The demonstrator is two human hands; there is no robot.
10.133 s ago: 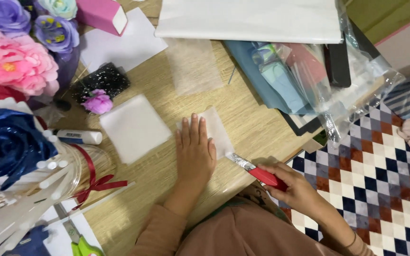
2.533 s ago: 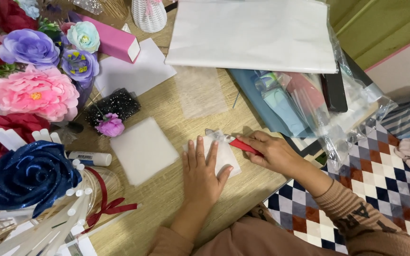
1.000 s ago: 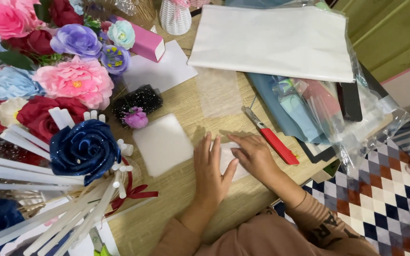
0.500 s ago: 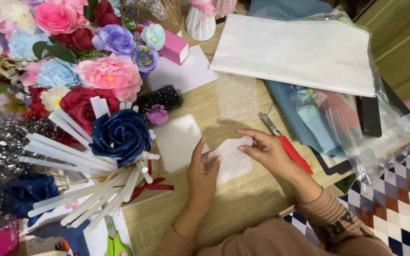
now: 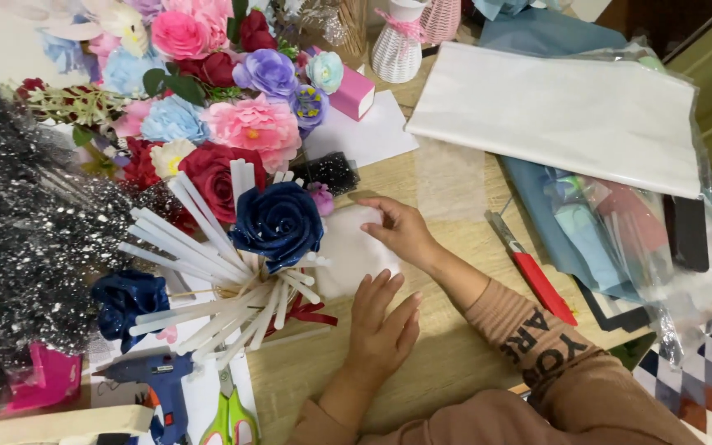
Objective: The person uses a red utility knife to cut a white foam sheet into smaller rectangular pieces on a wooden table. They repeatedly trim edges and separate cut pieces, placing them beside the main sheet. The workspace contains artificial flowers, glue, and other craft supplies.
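Sleeve cuffs in tan knit at the near edge, both forearms reaching onto the wooden table [image 5: 447, 375]. Left hand [image 5: 381, 325] lies palm down on the wood, fingers spread and flat, gripping nothing; its fingertips sit at the near edge of a white square sheet [image 5: 354, 251]. Right hand [image 5: 401, 231] crosses over just beyond, fingers loosely curled, fingertips touching the sheet's right edge; whether it pinches the sheet cannot be told. Sheet lies flat on the table between the two hands and a dark blue rose [image 5: 278, 222], whose petals overlap its left side.

Right of the hands, well apart: red-handled cutter [image 5: 533, 268] lying diagonally on the wood, untouched. Near left corner: blue glue gun [image 5: 158, 383] and green-handled scissors [image 5: 228, 416] on white paper. White glue sticks [image 5: 199, 255] fan out under the blue rose.

Farther back: pink, red, lilac and pale blue artificial flowers [image 5: 232, 107] massed at upper left, pink box [image 5: 352, 92] beside them. Large white paper pack [image 5: 562, 111] lies at upper right. White woven vase [image 5: 397, 45] stands at the far edge.
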